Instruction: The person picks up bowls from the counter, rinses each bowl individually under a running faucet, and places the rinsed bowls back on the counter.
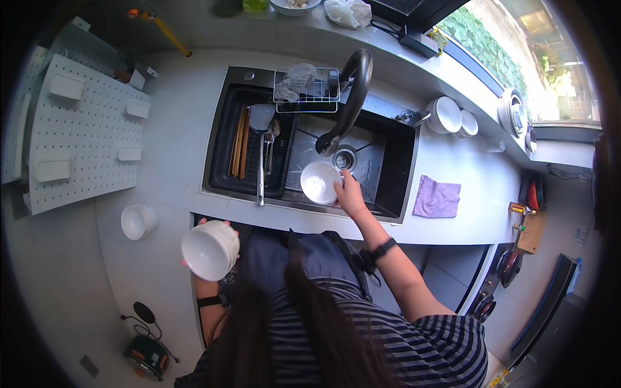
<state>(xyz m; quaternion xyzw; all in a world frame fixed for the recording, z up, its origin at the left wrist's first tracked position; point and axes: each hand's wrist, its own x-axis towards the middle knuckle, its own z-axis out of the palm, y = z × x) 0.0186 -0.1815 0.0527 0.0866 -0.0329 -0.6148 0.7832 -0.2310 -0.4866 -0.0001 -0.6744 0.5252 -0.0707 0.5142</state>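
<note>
My left hand is wrapped around a stack of white bowls, held in front of the counter's edge with the bowl mouths facing up. Most of that hand is hidden by the stack. Over the sink, my right hand grips a single white bowl by its rim, fingers on its right side. The dark faucet curves above and behind this bowl, near the drain.
A black drain basket holds chopsticks and a spatula. Stacked bowls stand on the left counter, larger bowls at the back right. A purple cloth lies right of the sink. A wire rack sits behind it.
</note>
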